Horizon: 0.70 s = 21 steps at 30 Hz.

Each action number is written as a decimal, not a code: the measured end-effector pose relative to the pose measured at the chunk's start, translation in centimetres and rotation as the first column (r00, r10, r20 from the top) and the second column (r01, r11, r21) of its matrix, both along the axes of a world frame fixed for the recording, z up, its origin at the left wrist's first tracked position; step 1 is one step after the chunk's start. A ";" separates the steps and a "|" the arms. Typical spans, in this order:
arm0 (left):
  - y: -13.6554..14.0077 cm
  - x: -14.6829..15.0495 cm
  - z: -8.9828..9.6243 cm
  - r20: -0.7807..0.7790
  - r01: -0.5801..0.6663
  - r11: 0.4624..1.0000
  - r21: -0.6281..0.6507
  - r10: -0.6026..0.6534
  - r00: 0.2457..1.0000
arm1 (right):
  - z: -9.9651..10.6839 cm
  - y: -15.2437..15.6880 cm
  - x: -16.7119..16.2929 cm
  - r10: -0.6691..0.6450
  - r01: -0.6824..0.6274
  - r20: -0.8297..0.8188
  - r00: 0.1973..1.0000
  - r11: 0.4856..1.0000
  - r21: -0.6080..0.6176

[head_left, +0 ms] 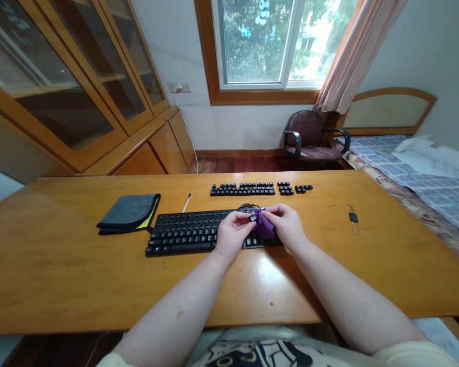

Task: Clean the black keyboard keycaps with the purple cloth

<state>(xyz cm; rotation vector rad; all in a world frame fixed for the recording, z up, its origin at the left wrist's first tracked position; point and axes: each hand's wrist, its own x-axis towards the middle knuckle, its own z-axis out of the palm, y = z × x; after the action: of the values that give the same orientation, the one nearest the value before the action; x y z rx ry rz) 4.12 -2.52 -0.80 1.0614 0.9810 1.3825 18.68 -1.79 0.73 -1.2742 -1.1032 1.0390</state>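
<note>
Between the fingertips of my left hand (232, 235) is a small black keycap (253, 217), pinched above the keyboard. My right hand (288, 224) grips a purple cloth (264, 225) and holds it against the keycap. Under both hands lies a black keyboard (189, 232), its upper rows showing bare switch spots and its lower left rows still capped. The right part of the keyboard is mostly hidden by my hands and the cloth. Behind it, loose black keycaps (248, 189) stand in rows sorted into groups.
A folded grey cloth with a yellow underside (128, 211) lies left of the keyboard. Near it is a white brush-like stick (187, 202). A wire keycap puller (353, 217) rests at the right of the wooden table (99, 285). An armchair (308, 135) stands beyond.
</note>
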 end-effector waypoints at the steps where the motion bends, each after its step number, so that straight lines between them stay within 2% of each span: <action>1: 0.1 0.0 0.0 0.013 -0.010 1.000 -0.004 0.010 1.000 | -0.1 0.2 0.1 0.007 -0.007 0.009 1.000 1.000 0.007; 6: 0.3 -0.1 0.1 0.025 -0.034 0.999 -0.009 0.034 0.999 | -0.6 0.6 0.7 0.027 -0.056 0.169 0.985 0.985 0.165; 10: 0.4 0.0 0.1 0.032 -0.028 1.000 -0.007 0.028 0.999 | 0.1 0.0 0.9 0.083 -0.213 0.408 0.909 0.934 0.287; 15: 0.4 0.1 0.0 0.034 0.016 1.000 0.015 -0.017 0.999 | 1.1 -0.7 0.8 0.153 -0.371 0.557 0.817 0.878 0.302; 18: 0.4 0.0 -0.4 -0.053 0.046 0.998 0.053 -0.043 0.998 | 1.2 -0.7 0.8 0.197 -0.428 0.579 0.791 0.854 0.295; 21: 0.3 0.0 -0.6 -0.144 0.066 0.991 0.114 -0.050 0.988 | 1.0 -0.5 0.8 0.210 -0.435 0.583 0.785 0.857 0.278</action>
<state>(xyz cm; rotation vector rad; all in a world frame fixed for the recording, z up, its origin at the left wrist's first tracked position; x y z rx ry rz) 4.11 -2.24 -1.43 1.2812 0.9717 1.3452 19.52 -2.28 1.71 -1.0712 -1.9266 0.6468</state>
